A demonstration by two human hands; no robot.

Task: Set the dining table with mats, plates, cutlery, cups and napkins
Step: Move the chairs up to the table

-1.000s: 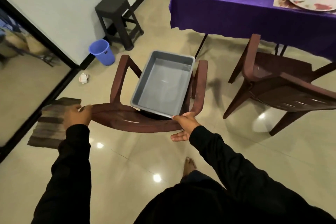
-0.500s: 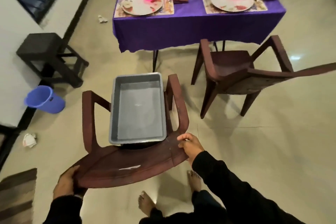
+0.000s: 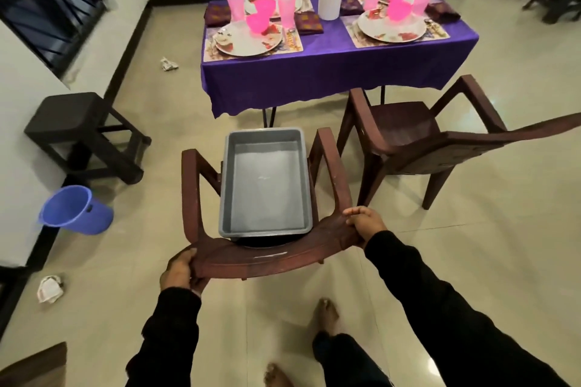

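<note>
Left hand (image 3: 179, 270): fingers curled round left end of chair (image 3: 270, 256) backrest. Right hand (image 3: 364, 223): gripping right end of same backrest, thumb on top. Just beyond and between both hands: grey tray (image 3: 265, 182) lying flat on chair seat. Ahead and right of right hand: second chair (image 3: 405, 132), apart from the first. Far ahead of both hands: table (image 3: 330, 72) under purple cloth, bearing mats (image 3: 353, 30), plates (image 3: 248, 41), pink cups (image 3: 257, 23), folded napkins (image 3: 309, 23), white plant pot (image 3: 330, 3).
</note>
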